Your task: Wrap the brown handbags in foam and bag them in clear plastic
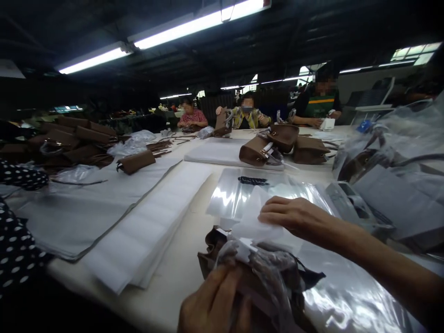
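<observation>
A dark brown bag (209,247) lies open at the near edge of the table, with clear plastic wrap (274,266) bunched over its top. My left hand (217,300) is closed on the near side of this bag, its fingers curled over the plastic. Beyond the bag, my right hand (282,213) has its fingers together on a translucent white sheet (255,215), whose lower end reaches the bag's opening. Under and behind the sheet lie glossy clear plastic sleeves (225,189) with a black printed mark.
White foam sheets (149,226) are stacked left of centre. Brown bags (255,150) stand behind; more brown pieces (79,134) pile at left. A grey tape dispenser (357,206) and wrapped bags sit right. Three people work across the table; a polka-dot sleeve (17,249) is at left.
</observation>
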### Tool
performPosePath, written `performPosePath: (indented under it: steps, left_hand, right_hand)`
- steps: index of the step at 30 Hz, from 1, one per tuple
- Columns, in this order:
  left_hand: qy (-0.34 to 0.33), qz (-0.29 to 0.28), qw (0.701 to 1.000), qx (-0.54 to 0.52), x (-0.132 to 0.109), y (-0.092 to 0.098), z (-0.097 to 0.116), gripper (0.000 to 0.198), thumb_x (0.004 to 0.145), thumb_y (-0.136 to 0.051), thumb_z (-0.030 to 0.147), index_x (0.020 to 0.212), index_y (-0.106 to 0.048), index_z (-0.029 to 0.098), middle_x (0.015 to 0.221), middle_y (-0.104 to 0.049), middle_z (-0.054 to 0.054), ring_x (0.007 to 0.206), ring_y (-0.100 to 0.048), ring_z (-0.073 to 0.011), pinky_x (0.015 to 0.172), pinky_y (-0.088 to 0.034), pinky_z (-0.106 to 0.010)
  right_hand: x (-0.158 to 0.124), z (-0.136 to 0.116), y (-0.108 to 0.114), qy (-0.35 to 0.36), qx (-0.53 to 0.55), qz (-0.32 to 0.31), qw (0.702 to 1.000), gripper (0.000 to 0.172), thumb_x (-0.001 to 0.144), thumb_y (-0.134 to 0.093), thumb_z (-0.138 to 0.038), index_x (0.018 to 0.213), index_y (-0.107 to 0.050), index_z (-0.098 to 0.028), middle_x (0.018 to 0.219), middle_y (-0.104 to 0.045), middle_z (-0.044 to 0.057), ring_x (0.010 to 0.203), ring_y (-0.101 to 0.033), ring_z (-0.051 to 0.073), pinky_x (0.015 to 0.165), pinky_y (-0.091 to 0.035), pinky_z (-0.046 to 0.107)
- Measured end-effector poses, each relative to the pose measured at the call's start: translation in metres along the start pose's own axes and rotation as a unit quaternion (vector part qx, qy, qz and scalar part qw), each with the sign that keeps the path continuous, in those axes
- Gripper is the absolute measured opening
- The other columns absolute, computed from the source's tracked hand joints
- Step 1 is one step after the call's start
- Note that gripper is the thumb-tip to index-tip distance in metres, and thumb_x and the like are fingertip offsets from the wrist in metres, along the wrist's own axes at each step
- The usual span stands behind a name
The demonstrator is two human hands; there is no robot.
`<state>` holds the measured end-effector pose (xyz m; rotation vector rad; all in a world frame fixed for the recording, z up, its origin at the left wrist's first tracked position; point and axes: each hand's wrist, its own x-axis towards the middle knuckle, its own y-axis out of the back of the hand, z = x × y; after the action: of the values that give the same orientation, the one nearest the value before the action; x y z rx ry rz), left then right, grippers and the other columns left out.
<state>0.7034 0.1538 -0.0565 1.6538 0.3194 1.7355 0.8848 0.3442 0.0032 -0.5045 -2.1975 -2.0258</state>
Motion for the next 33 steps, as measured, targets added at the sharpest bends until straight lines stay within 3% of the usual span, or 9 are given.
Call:
performPosePath:
  steps: [3,6,14,16,19,22,25,28,33]
  left_hand:
    - [-0.016,0.002,1.0,0.015,-0.005,-0.021,0.003,0.052,0.082,-0.052,0.024,0.127,-0.035,0.003,0.107,-0.059,-0.02,0.093,-0.061,-0.0208,0.074,-0.053,-0.023]
    - [0.008,0.011,1.0,0.012,0.001,-0.033,0.011,0.054,0.085,-0.049,0.028,0.129,-0.031,0.0,0.112,-0.056,-0.022,0.106,-0.055,-0.0235,0.081,-0.051,-0.026]
    - [0.076,0.033,0.997,0.0,0.022,-0.042,0.02,0.032,0.089,-0.036,0.029,0.11,-0.046,0.007,0.094,-0.06,-0.017,0.074,-0.064,-0.0226,0.059,-0.055,-0.03]
    - [0.087,0.034,0.995,-0.022,0.021,-0.046,0.017,0.028,0.088,-0.037,0.026,0.108,-0.047,0.009,0.088,-0.061,-0.013,0.07,-0.064,-0.022,0.057,-0.054,-0.031]
    - [0.086,0.05,0.993,-0.061,0.019,-0.056,0.011,0.027,0.085,-0.04,0.021,0.11,-0.047,0.011,0.08,-0.062,-0.01,0.069,-0.063,-0.0217,0.057,-0.054,-0.031]
    - [0.055,0.065,0.992,-0.09,0.018,-0.062,0.005,0.033,0.082,-0.044,0.019,0.113,-0.045,0.01,0.081,-0.063,-0.009,0.072,-0.064,-0.021,0.062,-0.054,-0.029]
    - [0.054,0.049,0.986,-0.15,0.018,-0.051,0.001,0.041,0.076,-0.048,0.016,0.117,-0.042,0.013,0.085,-0.064,-0.006,0.073,-0.064,-0.0169,0.066,-0.053,-0.024]
    - [0.089,0.026,0.972,-0.215,0.015,-0.023,0.005,0.054,0.071,-0.05,0.013,0.123,-0.038,0.016,0.074,-0.063,0.001,0.062,-0.062,-0.0108,0.061,-0.052,-0.017]
    - [0.04,-0.004,0.993,-0.107,-0.003,0.028,0.027,0.043,0.072,-0.054,0.01,0.112,-0.052,0.024,0.064,-0.06,0.005,0.049,-0.056,-0.009,0.047,-0.047,-0.018]
  right_hand:
    - [-0.001,-0.008,0.007,0.031,-0.017,-0.025,0.999,0.027,0.09,-0.035,-0.017,0.097,-0.061,-0.019,0.094,-0.061,0.008,0.095,-0.053,0.015,0.075,-0.045,0.025]
    - [-0.001,-0.013,0.013,0.038,-0.014,-0.044,0.998,0.028,0.09,-0.034,-0.015,0.097,-0.061,-0.019,0.096,-0.061,0.008,0.097,-0.052,0.016,0.078,-0.045,0.026]
    - [0.01,-0.014,0.004,0.03,0.05,-0.034,0.998,0.034,0.081,-0.04,0.001,0.1,-0.059,-0.019,0.099,-0.06,0.005,0.099,-0.053,0.013,0.084,-0.045,0.024]
    - [0.002,-0.028,0.003,-0.002,0.007,0.027,1.0,0.038,0.082,-0.038,-0.001,0.112,-0.054,-0.019,0.107,-0.058,0.006,0.106,-0.049,0.015,0.09,-0.044,0.028]
    - [-0.017,-0.069,-0.007,-0.107,-0.103,0.202,0.968,0.043,0.085,-0.044,-0.018,0.128,-0.04,-0.016,0.117,-0.052,0.011,0.111,-0.047,0.021,0.093,-0.043,0.036]
    - [-0.028,-0.104,-0.029,-0.169,-0.15,0.269,0.936,0.053,0.083,-0.051,-0.03,0.131,-0.037,-0.017,0.113,-0.052,0.012,0.103,-0.051,0.024,0.083,-0.049,0.034]
    - [-0.025,-0.112,-0.052,-0.235,-0.146,0.3,0.913,0.052,0.085,-0.045,-0.019,0.135,-0.031,-0.023,0.112,-0.049,0.012,0.1,-0.052,0.022,0.072,-0.052,0.031]
    - [-0.02,-0.105,-0.062,-0.28,-0.114,0.314,0.9,0.052,0.087,-0.042,-0.016,0.136,-0.028,-0.028,0.115,-0.044,0.011,0.102,-0.05,0.021,0.068,-0.051,0.028]
    - [-0.014,-0.102,-0.062,-0.319,-0.08,0.314,0.891,0.046,0.088,-0.042,-0.021,0.134,-0.035,-0.026,0.108,-0.044,0.009,0.094,-0.051,0.016,0.072,-0.049,0.027]
